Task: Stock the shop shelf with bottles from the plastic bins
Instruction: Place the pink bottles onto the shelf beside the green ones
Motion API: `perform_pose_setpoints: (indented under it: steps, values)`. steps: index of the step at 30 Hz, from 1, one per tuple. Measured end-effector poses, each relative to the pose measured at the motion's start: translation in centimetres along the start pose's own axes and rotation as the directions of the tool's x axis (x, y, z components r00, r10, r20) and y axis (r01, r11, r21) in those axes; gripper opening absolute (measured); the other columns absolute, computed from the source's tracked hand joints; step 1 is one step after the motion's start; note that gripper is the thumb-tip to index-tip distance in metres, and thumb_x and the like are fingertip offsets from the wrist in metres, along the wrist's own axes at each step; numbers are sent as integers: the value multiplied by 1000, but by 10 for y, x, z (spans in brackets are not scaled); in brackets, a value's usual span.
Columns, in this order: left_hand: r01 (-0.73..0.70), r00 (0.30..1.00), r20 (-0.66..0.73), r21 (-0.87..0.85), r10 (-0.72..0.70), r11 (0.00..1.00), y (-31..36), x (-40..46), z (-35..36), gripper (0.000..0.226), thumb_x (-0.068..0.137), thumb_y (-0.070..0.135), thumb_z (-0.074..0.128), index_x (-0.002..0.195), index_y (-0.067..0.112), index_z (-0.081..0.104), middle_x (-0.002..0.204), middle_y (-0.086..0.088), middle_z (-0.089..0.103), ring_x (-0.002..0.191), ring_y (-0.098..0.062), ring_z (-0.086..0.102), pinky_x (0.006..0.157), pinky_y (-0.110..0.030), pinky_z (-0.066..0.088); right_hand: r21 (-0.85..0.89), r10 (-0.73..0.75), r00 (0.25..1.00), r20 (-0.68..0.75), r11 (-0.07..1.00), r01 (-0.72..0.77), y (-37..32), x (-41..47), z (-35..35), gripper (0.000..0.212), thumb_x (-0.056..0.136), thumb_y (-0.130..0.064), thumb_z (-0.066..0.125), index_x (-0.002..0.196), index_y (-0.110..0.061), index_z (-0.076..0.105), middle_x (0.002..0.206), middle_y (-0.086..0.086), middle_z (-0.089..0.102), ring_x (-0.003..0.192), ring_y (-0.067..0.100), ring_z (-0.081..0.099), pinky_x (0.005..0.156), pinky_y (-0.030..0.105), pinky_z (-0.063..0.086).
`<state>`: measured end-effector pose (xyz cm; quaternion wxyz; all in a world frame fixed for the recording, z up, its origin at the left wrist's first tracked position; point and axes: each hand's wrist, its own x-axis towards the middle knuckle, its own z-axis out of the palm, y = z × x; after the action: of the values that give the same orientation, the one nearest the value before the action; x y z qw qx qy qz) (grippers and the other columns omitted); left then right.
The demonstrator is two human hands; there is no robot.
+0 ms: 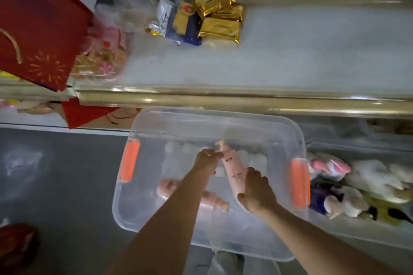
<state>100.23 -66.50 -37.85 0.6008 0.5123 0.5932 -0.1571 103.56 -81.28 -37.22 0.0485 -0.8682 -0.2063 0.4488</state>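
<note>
- A pink pump bottle is held over the clear bin: neck pinched by the left hand, base gripped by the right hand.
- Pick-up step judged underway; a lift toward the shelf at twelve o'clock is called for next.

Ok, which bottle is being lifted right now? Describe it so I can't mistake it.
Find the clear plastic bin with orange handles, below the shelf's metal rail. Over its middle, the pink pump bottle is held by both hands: left hand at the neck, right hand round the base. The other pink bottle lies untouched on the bin's floor.
</note>
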Motion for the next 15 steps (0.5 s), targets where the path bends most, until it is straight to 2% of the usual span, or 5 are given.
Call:
perform_pose_setpoints:
  steps: [3,6,7,12,15]
  values:
    - [18,1000,4,14,-18,1000,-1,21,10,36,94,21,57,128,11,52,119,-11,59,96,-22,55,76,-31,46,10,68,998,-17,998,-68,4,12,17,70,83,-28,69,136,-10,26,126,9,43,113,28,49,87,38,50]
    - [17,1000,3,-60,-17,998,-1,32,15,6,93,12,57,90,17,58,88,-8,57,75,-18,52,68,-29,43,75,143,990,8,987,-143,8,24,24,75,80,-28,72,137,-10,26,127,10,42,115,31,49,89,41,50]
    - [20,1000,7,-79,-20,997,0,36,17,14,92,12,58,81,21,54,82,-6,56,71,-17,51,65,-28,40,114,169,985,33,979,-171,9,28,25,78,78,-28,74,136,-9,26,127,10,42,116,32,48,91,41,49]
    - [59,996,74,-123,-50,991,10,44,23,10,93,26,57,88,19,59,98,-7,66,100,-23,62,92,-38,46,257,255,954,160,922,-289,10,39,29,87,61,-36,86,128,-11,36,122,9,44,115,29,48,93,40,50]
    - [72,995,79,-125,-62,990,9,46,20,19,93,32,58,98,14,63,103,-8,68,105,-24,62,97,-40,49,296,244,942,230,904,-307,10,41,31,93,45,-42,87,124,-16,47,116,4,54,107,24,56,90,38,54]
